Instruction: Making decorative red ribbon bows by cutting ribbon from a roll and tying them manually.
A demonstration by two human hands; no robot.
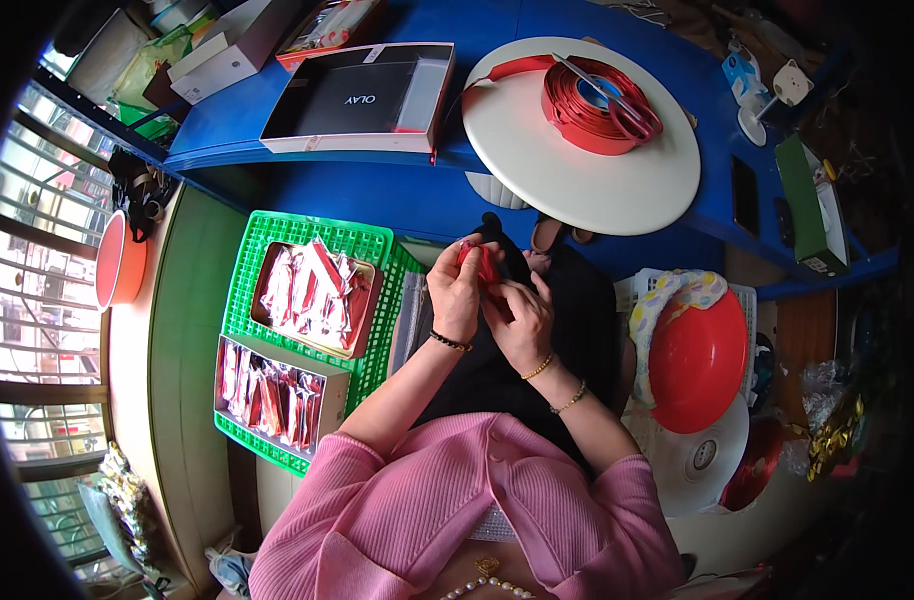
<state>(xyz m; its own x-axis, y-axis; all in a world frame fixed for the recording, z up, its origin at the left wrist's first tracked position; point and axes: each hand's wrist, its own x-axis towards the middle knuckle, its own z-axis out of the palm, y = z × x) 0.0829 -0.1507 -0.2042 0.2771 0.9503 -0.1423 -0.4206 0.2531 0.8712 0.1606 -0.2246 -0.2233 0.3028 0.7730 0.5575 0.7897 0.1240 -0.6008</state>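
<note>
My left hand (pixel 455 292) and my right hand (pixel 522 318) meet above my lap, both pinching a small piece of red ribbon (pixel 480 264). The fingers of both hands curl around it, so most of the piece is hidden. A bead bracelet sits on my left wrist and thin gold chains on my right. Beyond my hands, a roll of red ribbon (pixel 587 108) lies on a round white board (pixel 597 180), with scissors (pixel 617 100) resting on the roll.
A green basket (pixel 245 275) at my left holds two open boxes of red-and-white packets (pixel 315 292). A dark flat box (pixel 362 98) lies on the blue table (pixel 377 185). A red bowl (pixel 699 362) sits at my right, an orange basin (pixel 119 262) far left.
</note>
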